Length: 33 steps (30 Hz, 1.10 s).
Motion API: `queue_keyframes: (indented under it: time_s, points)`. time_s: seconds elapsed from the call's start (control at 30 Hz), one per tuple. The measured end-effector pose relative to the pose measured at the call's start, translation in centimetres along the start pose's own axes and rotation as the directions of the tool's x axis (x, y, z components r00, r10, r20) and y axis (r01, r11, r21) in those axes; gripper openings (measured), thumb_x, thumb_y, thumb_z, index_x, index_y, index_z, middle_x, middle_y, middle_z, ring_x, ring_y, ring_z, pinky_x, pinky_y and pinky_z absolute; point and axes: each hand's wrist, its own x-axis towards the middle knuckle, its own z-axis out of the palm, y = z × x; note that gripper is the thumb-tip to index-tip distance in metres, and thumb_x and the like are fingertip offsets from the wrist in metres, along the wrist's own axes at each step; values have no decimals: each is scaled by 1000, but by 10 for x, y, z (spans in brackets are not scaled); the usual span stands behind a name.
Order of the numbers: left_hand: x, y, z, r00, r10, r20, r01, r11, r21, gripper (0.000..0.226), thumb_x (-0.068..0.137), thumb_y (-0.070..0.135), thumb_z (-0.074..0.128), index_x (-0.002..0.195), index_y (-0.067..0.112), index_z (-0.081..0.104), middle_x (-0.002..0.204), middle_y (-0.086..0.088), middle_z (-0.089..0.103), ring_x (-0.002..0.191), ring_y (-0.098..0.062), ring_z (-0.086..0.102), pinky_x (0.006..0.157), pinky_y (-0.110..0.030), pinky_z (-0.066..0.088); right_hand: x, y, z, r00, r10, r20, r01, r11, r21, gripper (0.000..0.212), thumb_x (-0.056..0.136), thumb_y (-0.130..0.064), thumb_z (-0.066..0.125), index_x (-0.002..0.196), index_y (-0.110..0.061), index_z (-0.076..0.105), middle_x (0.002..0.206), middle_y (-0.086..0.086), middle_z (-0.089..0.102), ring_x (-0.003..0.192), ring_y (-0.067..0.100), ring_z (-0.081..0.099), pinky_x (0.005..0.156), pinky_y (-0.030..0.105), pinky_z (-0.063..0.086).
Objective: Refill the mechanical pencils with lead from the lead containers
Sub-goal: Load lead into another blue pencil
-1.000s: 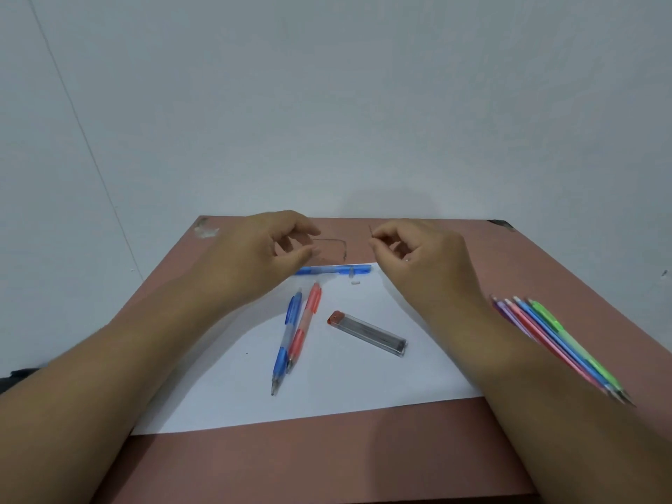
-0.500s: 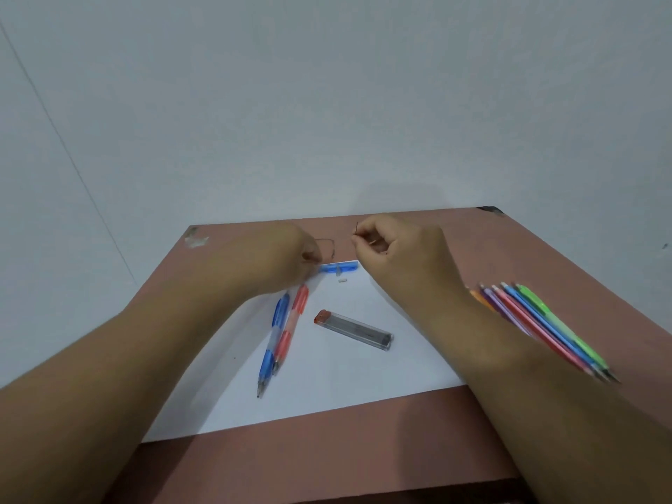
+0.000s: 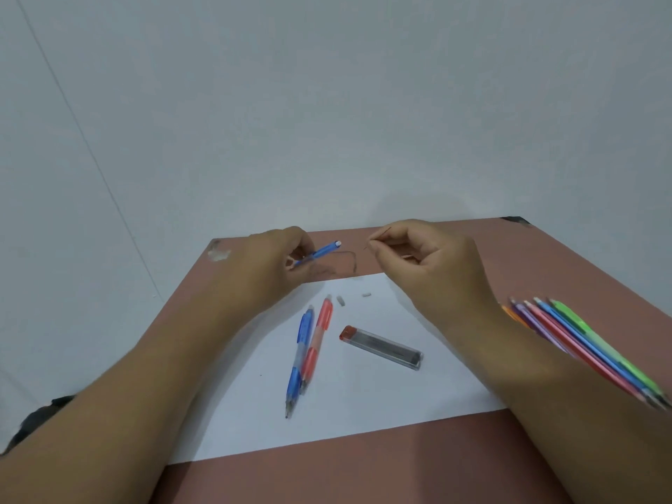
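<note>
A plain pale wall backs the reddish-brown surface (image 3: 472, 467) where you work. At frame centre your left hand (image 3: 269, 263) grips a blue mechanical pencil (image 3: 320, 252), its pale end pointing right. Your right hand (image 3: 418, 256) pinches thin leads (image 3: 378, 239) between thumb and fingertip, just apart from that end. Below, on the white paper (image 3: 363, 412), lie a blue pencil (image 3: 300, 358) and a red pencil (image 3: 317, 343) side by side, two small caps (image 3: 341, 300), and the lead container (image 3: 381, 347). More coloured pencils (image 3: 589, 351) lie at the right edge. The leads could snap if you push them in at an angle. No writing is legible.
</note>
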Motion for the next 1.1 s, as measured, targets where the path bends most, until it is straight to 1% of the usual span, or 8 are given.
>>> queue_keyframes:
  time_s: [0.1, 0.23, 0.37, 0.57, 0.73, 0.87, 0.97, 1.1]
  points:
    - [-2, 4, -1, 998, 28, -56, -32, 998, -62, 18, 92, 35, 72, 103, 23, 67, 92, 14, 64, 79, -3, 56, 67, 3, 34, -2, -5, 1, 1000, -7, 17, 5, 993, 114, 9, 90, -6, 74, 92, -13, 78, 89, -9, 77, 87, 5, 73, 79, 14, 53]
    - [-2, 5, 4, 987, 78, -142, -93, 991, -100, 13, 90, 28, 74, 100, 22, 70, 89, 17, 68, 78, -1, 64, 70, 1, 39, -5, -11, 3, 996, -67, 56, 53, 975, 217, 12, 91, -4, 72, 93, -16, 76, 92, -4, 78, 91, 14, 75, 81, 23, 57]
    - [-4, 2, 13, 963, 188, -192, -215, 967, -136, 12, 87, 20, 77, 92, 11, 71, 80, 13, 67, 79, 15, 58, 69, 2, 38, -7, -12, 5, 994, -79, 76, 57, 965, 255, 12, 92, -4, 72, 93, -15, 75, 92, -1, 78, 91, 19, 76, 83, 31, 60]
    - [5, -12, 28, 948, 227, -224, -274, 938, -211, 10, 87, 21, 76, 94, 19, 70, 83, 15, 68, 81, -5, 63, 68, -24, 53, -8, -14, 6, 992, -105, 69, 83, 961, 265, 10, 92, -5, 72, 94, -14, 73, 92, 0, 78, 91, 19, 76, 83, 32, 61]
    - [6, -14, 30, 942, 246, -229, -295, 931, -216, 11, 86, 25, 76, 94, 22, 70, 82, 15, 69, 76, -8, 67, 67, -33, 59, -9, -14, 6, 991, -109, 72, 85, 958, 275, 9, 92, -4, 72, 94, -13, 73, 91, 1, 78, 90, 21, 76, 80, 40, 63]
    - [6, -11, 29, 944, 247, -218, -290, 937, -196, 11, 86, 24, 75, 96, 23, 71, 82, 15, 69, 75, -7, 67, 65, -31, 58, -9, -15, 7, 993, -101, 66, 76, 949, 305, 11, 92, -4, 72, 94, -15, 73, 91, 3, 78, 89, 23, 76, 77, 46, 63]
    - [7, -13, 29, 939, 266, -219, -308, 932, -191, 11, 86, 23, 75, 96, 23, 71, 83, 11, 71, 75, -11, 68, 65, -38, 59, -9, -15, 6, 990, -117, 75, 91, 953, 288, 11, 91, -4, 72, 95, -14, 73, 91, 2, 78, 89, 22, 76, 78, 43, 63]
    - [8, -15, 30, 931, 280, -234, -320, 935, -151, 11, 86, 26, 76, 96, 24, 71, 83, 13, 71, 74, -9, 66, 64, -37, 58, -9, -15, 6, 985, -148, 84, 121, 957, 262, 12, 91, -2, 73, 95, -13, 74, 91, -1, 78, 90, 19, 76, 81, 32, 62]
